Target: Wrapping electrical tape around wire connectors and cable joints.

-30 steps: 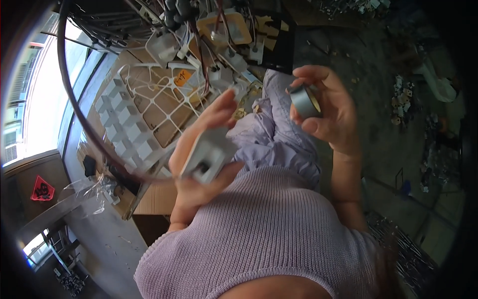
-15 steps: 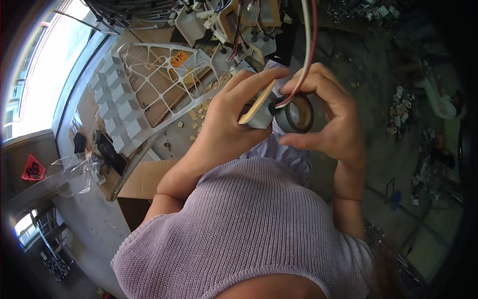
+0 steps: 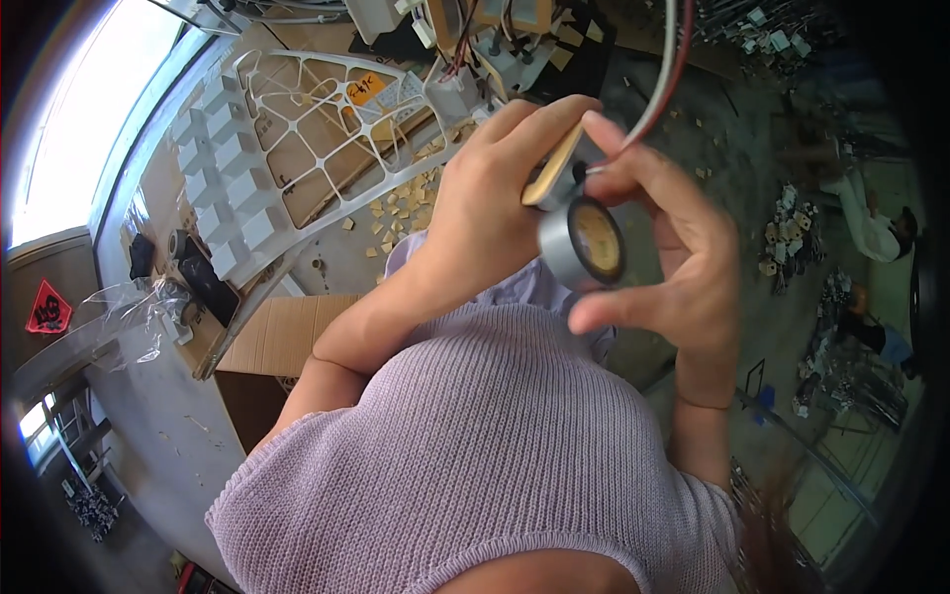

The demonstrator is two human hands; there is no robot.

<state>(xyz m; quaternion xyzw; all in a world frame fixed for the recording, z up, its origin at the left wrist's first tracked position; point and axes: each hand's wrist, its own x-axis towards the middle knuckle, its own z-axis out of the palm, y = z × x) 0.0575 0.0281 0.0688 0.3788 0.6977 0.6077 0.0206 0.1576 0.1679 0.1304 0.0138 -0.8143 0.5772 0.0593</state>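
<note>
My left hand (image 3: 485,203) is closed around a small white housing (image 3: 586,153) with a flat yellowish face, held tilted in front of my chest. A white and a dark red wire (image 3: 665,84) run up from a black spot on its right side. Against the housing's lower end hangs a grey tape roll (image 3: 562,247), its round side turned right. My right hand (image 3: 693,252) curves around the roll with fingers apart. Its upper fingertips touch the housing and wires, while its thumb stands below the roll without touching it.
A white lattice frame (image 3: 319,161) and a row of white blocks (image 3: 237,183) lie on the bench at left. Small yellowish pieces (image 3: 406,203) are scattered beyond my left wrist. An open cardboard box (image 3: 282,332) stands by my left elbow. Parts heaps (image 3: 787,233) lie on the floor at right.
Both hands and the housing have shifted slightly right. The tape roll has swung toward me and shows more of its grey outer side. My right thumb has come away from beside the roll.
</note>
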